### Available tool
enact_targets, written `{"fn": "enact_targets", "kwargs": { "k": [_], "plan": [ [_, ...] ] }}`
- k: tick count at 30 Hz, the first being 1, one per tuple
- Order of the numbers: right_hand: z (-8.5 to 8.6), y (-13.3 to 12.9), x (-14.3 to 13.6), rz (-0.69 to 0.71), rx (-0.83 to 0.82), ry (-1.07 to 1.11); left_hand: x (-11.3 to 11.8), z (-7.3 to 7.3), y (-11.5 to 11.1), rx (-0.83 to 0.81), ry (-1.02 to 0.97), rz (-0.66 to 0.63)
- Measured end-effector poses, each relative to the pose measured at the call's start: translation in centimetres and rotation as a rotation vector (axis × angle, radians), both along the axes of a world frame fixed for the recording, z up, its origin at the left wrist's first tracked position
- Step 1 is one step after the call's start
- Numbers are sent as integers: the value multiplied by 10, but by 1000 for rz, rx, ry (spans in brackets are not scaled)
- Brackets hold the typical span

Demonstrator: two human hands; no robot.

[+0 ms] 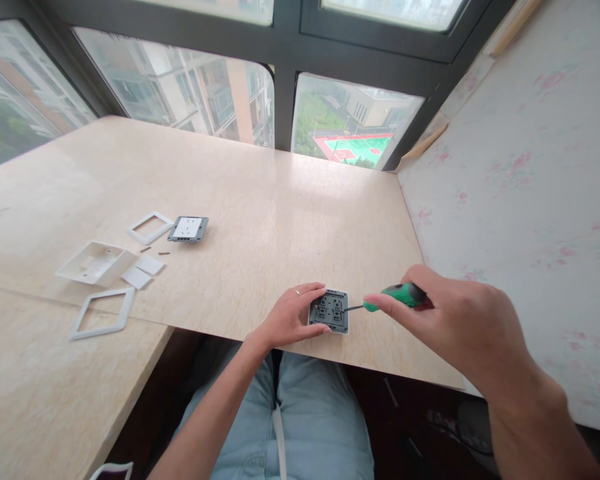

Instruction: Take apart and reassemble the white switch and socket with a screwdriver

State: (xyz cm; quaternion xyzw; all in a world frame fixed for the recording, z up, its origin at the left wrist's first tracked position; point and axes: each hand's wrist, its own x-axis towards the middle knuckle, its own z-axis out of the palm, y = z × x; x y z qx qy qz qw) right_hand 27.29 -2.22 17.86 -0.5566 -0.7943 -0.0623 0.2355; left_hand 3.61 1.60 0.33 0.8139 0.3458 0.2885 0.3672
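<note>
Right hand (465, 320): closest to lens, wrapped round the green-and-black screwdriver (405, 295), right of module.
Grey module (329, 311): landmark; on counter (305, 233) near front edge, back side up.
Left hand (291, 315): pinching module by opposite edges, fingers on far one, thumb on near one.
Screwdriver tip: at module's right half; contact too small to confirm.
Socket unit (189, 228): left of module, farther back, face up.
White frames: both well left of module, one (161, 235) farther back, other (97, 331) about level.
White box (121, 263): well left of module, slightly farther back, open side up.
White plates (137, 277): pair, left of module, slightly farther back.
</note>
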Motion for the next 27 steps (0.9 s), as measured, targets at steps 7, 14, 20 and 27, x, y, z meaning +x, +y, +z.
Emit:
{"fn": "enact_targets", "kwargs": {
  "k": [7,14,20,27],
  "plan": [
    [-13,6,-4,129,-284,417,0,0,0,18,-8,2],
    [-41,12,-10,233,-417,1138,0,-2,0,19,-8,3],
    [-48,6,-9,256,-432,1316,0,-3,0,20,-11,0],
    [-52,-8,-8,247,-268,1049,1,-4,1,10,-4,3]
  ]
}}
